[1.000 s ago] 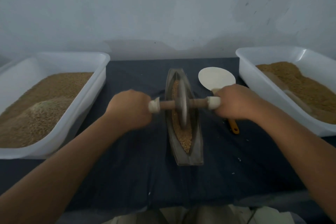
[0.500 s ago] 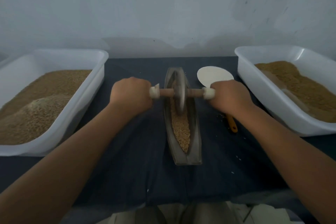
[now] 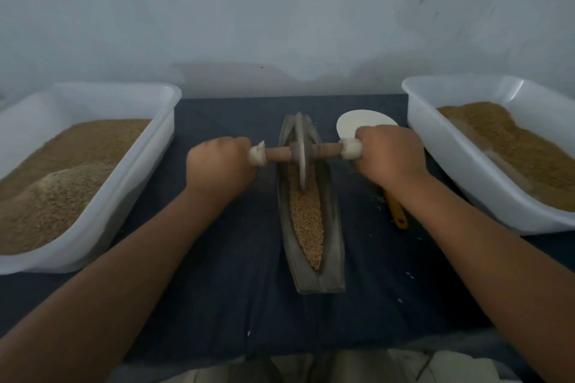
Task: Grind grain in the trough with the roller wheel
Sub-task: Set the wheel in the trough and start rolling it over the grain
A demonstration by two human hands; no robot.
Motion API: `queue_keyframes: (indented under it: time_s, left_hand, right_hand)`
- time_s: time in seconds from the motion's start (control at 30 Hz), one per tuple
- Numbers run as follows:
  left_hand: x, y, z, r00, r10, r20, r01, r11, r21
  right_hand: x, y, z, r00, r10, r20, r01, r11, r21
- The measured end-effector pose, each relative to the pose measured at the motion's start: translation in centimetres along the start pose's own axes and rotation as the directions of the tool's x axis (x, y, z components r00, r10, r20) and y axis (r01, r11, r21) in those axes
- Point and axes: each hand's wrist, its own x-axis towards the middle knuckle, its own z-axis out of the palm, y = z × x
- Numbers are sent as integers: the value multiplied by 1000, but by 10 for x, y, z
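Dark blue cloth (image 3: 217, 258) lies flat under everything. On it sits a long grey boat-shaped trough (image 3: 334, 258) with brown grain (image 3: 306, 214) inside. A grey round roller wheel on a wooden stick (image 3: 301, 152) stands in the far half of the trough, right between the two hands. The left hand (image 3: 219, 165) is curled tight round one white end of the stick. The right hand (image 3: 389, 155) is curled round the other end.

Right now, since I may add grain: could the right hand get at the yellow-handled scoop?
Probably yes, once freed: the right hand grips the roller wheel, and the scoop lies on the cloth beneath that hand, nothing between.
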Motion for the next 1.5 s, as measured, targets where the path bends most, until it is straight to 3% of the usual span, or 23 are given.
queue_keyframes:
  time_s: [0.13,0.23,0.3,0.43,0.6,0.67,0.77,0.9,1.0,1.13,1.23,1.37,1.5]
  left_hand:
    - [-35,-3,-22,993,119,-10,-120,993,-9]
    - [-72,-6,-38,959,237,-158,-243,970,-16]
    - [-77,-7,-38,949,240,-206,-246,969,-2]
    - [-43,-2,-17,988,128,-91,-131,991,-36]
    - [5,-2,1,997,-40,73,41,999,-16]
    - [-2,-2,-4,989,-59,133,61,998,-13]
    - [-35,-5,-19,983,8,185,-12,1000,21]
    - [-73,-8,-45,987,150,55,-153,986,60]
    - [-63,-7,-34,990,126,69,-132,988,76]
    - [5,-2,-9,984,-19,178,9,998,56]
    - [31,4,-13,971,-13,239,-11,995,101]
    - [-10,1,-42,911,47,410,-65,998,28]
    - [-69,-8,-66,912,83,402,-69,996,-49]
  right_hand:
    - [-37,6,-2,998,19,52,-18,1000,-21]
    - [-88,12,-5,994,-66,-88,66,998,-4]
    - [-102,15,-3,986,-92,-141,99,994,40]
    - [-62,9,8,996,-12,-91,11,1000,-12]
    - [8,0,-4,998,-34,-62,30,998,-59]
    - [10,-3,-16,999,-23,23,25,997,-71]
    - [-28,4,-30,970,-27,242,35,999,-29]
    - [-75,16,-45,931,-74,357,58,997,55]
    - [-59,11,-33,943,-60,328,53,998,30]
    - [-9,2,-9,982,63,180,-59,998,-29]
    - [13,2,-7,948,96,303,-98,995,-9]
    - [-26,11,-29,899,9,437,-18,1000,18]
    - [-60,17,-49,885,-94,456,80,996,49]
